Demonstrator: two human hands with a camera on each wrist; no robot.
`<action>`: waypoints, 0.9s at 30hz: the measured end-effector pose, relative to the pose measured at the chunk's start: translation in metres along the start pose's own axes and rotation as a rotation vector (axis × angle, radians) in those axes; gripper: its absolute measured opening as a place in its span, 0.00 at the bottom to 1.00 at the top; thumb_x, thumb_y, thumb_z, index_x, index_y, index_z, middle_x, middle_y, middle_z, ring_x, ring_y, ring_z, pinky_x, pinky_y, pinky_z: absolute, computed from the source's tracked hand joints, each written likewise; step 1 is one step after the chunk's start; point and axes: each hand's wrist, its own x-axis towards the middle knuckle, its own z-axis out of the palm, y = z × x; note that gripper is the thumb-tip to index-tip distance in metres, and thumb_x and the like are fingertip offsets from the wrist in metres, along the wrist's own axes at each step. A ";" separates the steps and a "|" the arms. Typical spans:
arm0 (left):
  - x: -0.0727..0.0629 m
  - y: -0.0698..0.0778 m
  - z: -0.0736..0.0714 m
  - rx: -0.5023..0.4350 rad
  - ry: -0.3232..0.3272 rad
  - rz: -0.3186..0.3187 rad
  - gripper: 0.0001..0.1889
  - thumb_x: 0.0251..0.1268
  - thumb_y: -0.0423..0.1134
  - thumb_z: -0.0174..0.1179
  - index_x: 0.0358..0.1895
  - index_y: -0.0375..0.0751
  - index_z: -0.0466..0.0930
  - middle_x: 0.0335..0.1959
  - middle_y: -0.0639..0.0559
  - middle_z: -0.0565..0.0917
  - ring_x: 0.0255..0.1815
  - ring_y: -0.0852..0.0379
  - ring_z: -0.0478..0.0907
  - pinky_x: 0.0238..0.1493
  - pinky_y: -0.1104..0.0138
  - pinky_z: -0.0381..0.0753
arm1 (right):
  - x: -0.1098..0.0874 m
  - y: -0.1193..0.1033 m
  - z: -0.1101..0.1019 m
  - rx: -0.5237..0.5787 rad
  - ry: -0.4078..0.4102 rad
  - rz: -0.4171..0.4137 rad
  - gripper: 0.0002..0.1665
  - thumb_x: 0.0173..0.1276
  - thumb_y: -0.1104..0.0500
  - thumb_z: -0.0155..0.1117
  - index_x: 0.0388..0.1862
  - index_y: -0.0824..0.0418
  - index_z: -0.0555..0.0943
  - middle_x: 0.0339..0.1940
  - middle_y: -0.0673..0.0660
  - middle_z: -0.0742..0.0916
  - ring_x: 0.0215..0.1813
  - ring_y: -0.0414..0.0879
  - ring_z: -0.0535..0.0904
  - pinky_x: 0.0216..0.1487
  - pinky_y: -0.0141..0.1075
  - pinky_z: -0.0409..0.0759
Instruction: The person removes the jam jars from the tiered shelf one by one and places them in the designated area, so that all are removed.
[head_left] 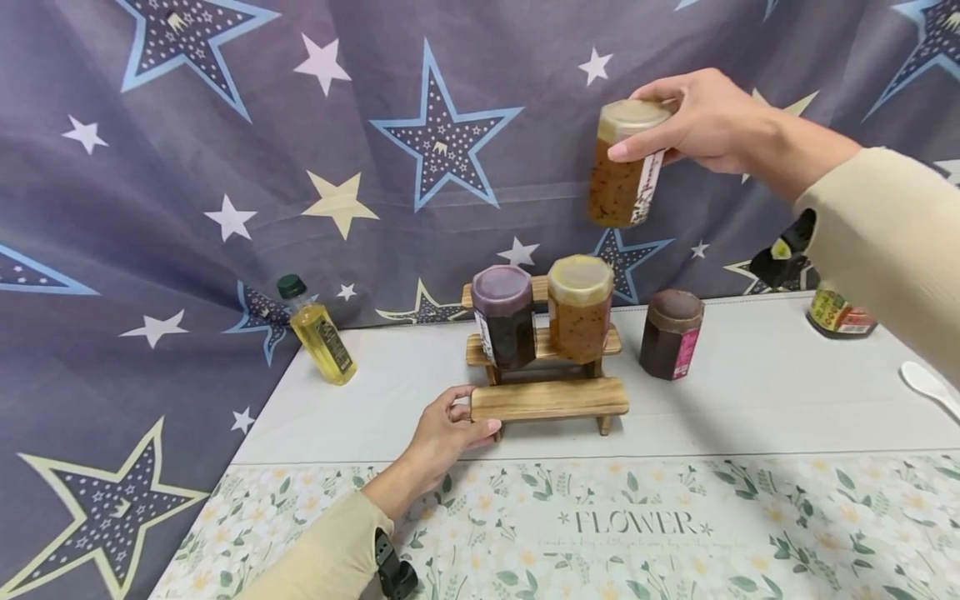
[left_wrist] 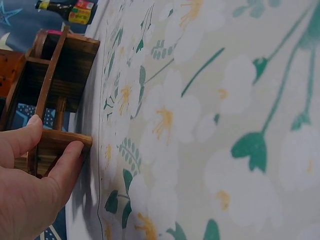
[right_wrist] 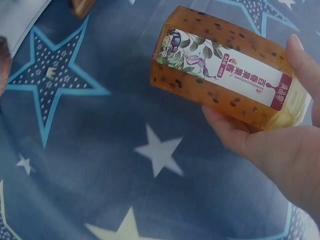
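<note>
Right hand (head_left: 708,121): thumb and fingers pinch the amber jar (head_left: 617,183) around its lid end. The jar is suspended in front of the star-patterned backdrop (head_left: 480,225), touching nothing but this hand, and lies below and to the left of it in the head view. Governing relation, as judged: the offset between the jar's base and the wooden rack (head_left: 542,344). The base sits higher than the rack and towards its right end, apart from the second amber jar (head_left: 580,321), which stands on the rack beside the purple-lidded jar (head_left: 505,329). The difference in depth cannot be read reliably. Orientation: long axis near vertical, lid uppermost, base pointing down and slightly left in the head view; in the right wrist view the same axis runs obliquely, lid against the hand, base away from it, printed label (right_wrist: 222,69) facing the viewer. Nearer hand: the right, in direct contact. Left hand (head_left: 444,431): well apart from the held jar, lower and to its left, pinching the left end of the lowest step (head_left: 551,402). This step's long axis runs side to side, roughly square to the jar's.
</note>
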 end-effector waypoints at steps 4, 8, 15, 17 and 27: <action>-0.001 0.000 -0.001 0.003 0.008 -0.001 0.37 0.57 0.27 0.67 0.69 0.36 0.60 0.44 0.39 0.79 0.36 0.54 0.82 0.50 0.56 0.86 | -0.005 0.010 -0.012 0.020 0.008 0.021 0.55 0.55 0.52 0.76 0.77 0.57 0.56 0.56 0.52 0.72 0.56 0.47 0.71 0.55 0.33 0.80; -0.001 0.001 -0.001 0.004 0.009 -0.001 0.36 0.57 0.27 0.67 0.69 0.36 0.61 0.44 0.39 0.79 0.36 0.55 0.82 0.51 0.56 0.85 | -0.010 0.021 -0.022 0.009 0.012 0.048 0.56 0.55 0.53 0.76 0.77 0.56 0.55 0.57 0.53 0.72 0.56 0.47 0.71 0.54 0.32 0.80; -0.001 -0.001 0.000 0.001 0.002 0.004 0.35 0.57 0.27 0.67 0.68 0.36 0.61 0.44 0.39 0.79 0.37 0.54 0.82 0.51 0.56 0.85 | -0.023 0.047 -0.034 -0.060 0.017 0.082 0.55 0.56 0.51 0.75 0.77 0.58 0.55 0.57 0.56 0.71 0.53 0.47 0.70 0.47 0.29 0.80; 0.000 -0.001 0.000 -0.002 0.002 0.006 0.35 0.57 0.27 0.67 0.67 0.35 0.62 0.45 0.38 0.80 0.38 0.53 0.83 0.50 0.56 0.86 | -0.026 0.055 -0.035 -0.077 0.014 0.089 0.56 0.57 0.51 0.75 0.77 0.59 0.54 0.59 0.57 0.71 0.54 0.48 0.70 0.53 0.34 0.81; 0.001 -0.002 0.000 -0.016 -0.004 0.009 0.34 0.57 0.26 0.67 0.67 0.35 0.62 0.46 0.37 0.80 0.39 0.52 0.83 0.50 0.56 0.85 | -0.036 0.087 -0.042 -0.073 -0.001 0.128 0.56 0.57 0.51 0.75 0.77 0.59 0.53 0.63 0.63 0.70 0.57 0.51 0.71 0.50 0.30 0.82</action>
